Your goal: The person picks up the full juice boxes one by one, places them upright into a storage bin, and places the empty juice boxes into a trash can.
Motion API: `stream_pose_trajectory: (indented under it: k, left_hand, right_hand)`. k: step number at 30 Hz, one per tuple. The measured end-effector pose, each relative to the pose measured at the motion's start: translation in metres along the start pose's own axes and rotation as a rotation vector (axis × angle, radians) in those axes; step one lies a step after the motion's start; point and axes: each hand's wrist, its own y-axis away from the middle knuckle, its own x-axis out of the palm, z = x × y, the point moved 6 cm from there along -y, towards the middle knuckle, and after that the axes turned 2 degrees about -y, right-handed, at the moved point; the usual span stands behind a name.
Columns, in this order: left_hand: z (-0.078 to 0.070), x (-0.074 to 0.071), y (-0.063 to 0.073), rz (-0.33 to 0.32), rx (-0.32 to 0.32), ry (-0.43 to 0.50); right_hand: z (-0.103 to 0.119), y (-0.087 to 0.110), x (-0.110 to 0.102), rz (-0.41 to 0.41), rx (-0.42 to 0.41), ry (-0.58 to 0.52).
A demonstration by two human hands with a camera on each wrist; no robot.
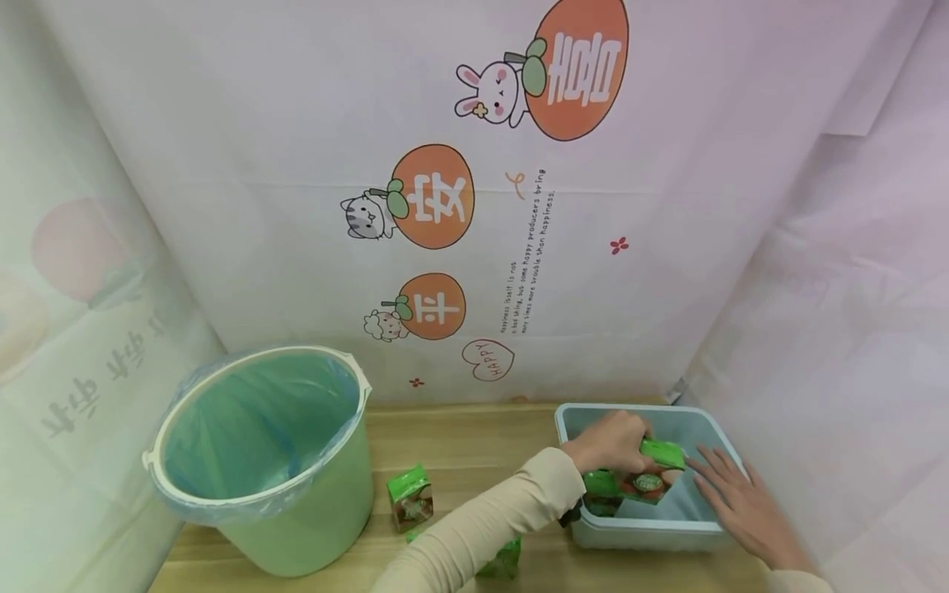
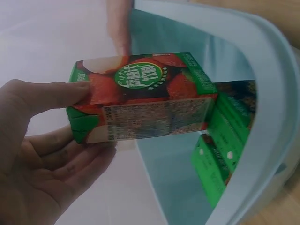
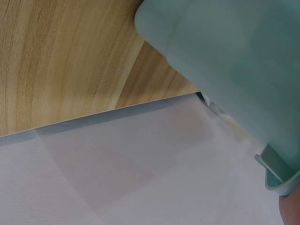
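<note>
Wood table [image 1: 460, 441]: left grip [image 1: 611, 442] pinches juice carton [image 2: 150, 98] by one end; likely light, dentable, hold mid-sides. Right grip [image 1: 741, 502] spread against tub [image 1: 652, 524].

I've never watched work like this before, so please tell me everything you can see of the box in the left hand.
The box is a brick-shaped carton that looks like coated card. Its ends are green; one face shows red fruit and a green oval with pale lettering, and another carries a panel of small print. The left hand grips it by one end, holding it tilted at the opening of the tub. Whether it touches the other boxes there, I cannot tell.
</note>
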Motion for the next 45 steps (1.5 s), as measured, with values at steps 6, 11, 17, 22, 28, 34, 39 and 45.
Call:
stream_pose_trajectory:
  k: [6,11,17,22,28,34,39,45]
  left_hand:
    - [-0.004,0.005,-0.004,-0.028,-0.003,-0.033]
    - [-0.008,0.009,-0.007,-0.024,-0.015,-0.019]
    - [-0.009,0.024,-0.012,-0.004,-0.024,-0.038]
    - [-0.005,0.041,-0.016,0.002,-0.035,-0.071]
    - [0.000,0.061,-0.016,0.023,-0.034,-0.059]
    - [0.004,0.079,-0.017,0.049,-0.046,-0.044]
    - [0.003,0.086,-0.016,0.029,-0.057,-0.085]
    - [0.001,0.094,-0.016,0.019,-0.068,-0.100]
  right_hand:
    - [0.001,-0.001,-0.002,0.002,0.009,-0.001]
    - [-0.002,0.000,0.001,0.016,0.023,0.003]
    - [-0.002,0.000,0.001,0.016,0.011,0.018]
    - [0.002,-0.004,-0.003,0.041,0.027,-0.007]
    - [0.005,-0.004,-0.006,0.016,0.003,0.000]
    - [0.005,-0.004,-0.004,0.004,-0.003,0.001]
    - [0.004,-0.005,-0.002,0.018,0.014,-0.013]
    - [0.003,-0.004,-0.002,0.017,0.034,-0.016]
